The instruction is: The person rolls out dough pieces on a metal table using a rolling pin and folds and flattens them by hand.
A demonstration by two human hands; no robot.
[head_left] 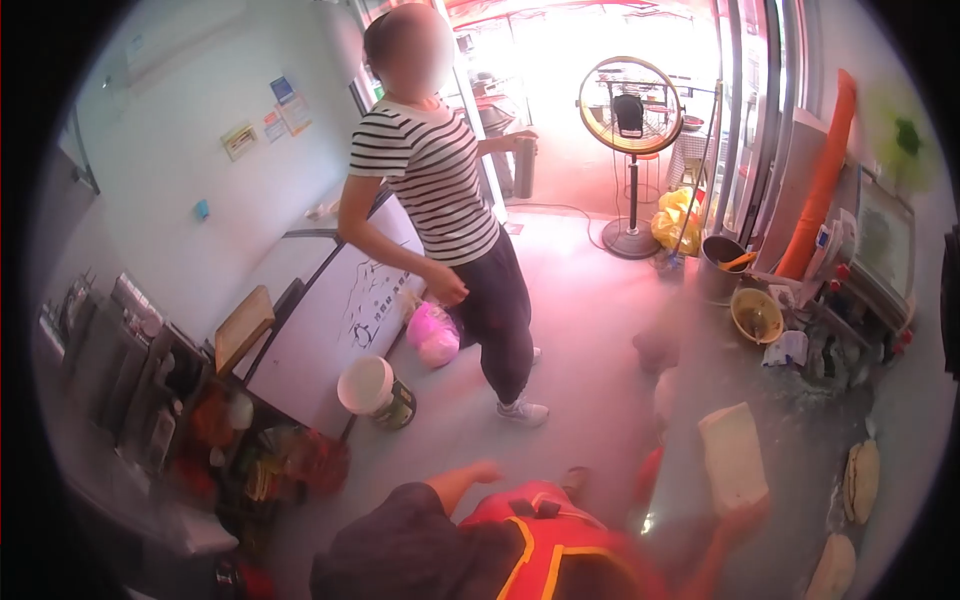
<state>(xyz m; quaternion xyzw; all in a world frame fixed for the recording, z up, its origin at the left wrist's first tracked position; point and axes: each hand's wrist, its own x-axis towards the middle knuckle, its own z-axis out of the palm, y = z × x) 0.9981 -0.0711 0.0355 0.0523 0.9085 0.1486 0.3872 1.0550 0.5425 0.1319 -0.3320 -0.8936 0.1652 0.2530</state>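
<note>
Apron: red, nearest.
Left hand: past apron's left edge; spread unclear.
Right hand: near end of pale slab, right of apron; cannot tell grip.
Handling: likely light, stiff; take long edges.

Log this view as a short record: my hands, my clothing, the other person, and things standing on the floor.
left hand: beside the apron, no held thing visible
right hand: blurred, at the near end of a pale rectangular piece; grip unclear
clothing: red apron, yellow trim
other person: striped top, holding a grey cylinder
floor: pedestal fan, white-topped bucket
</note>
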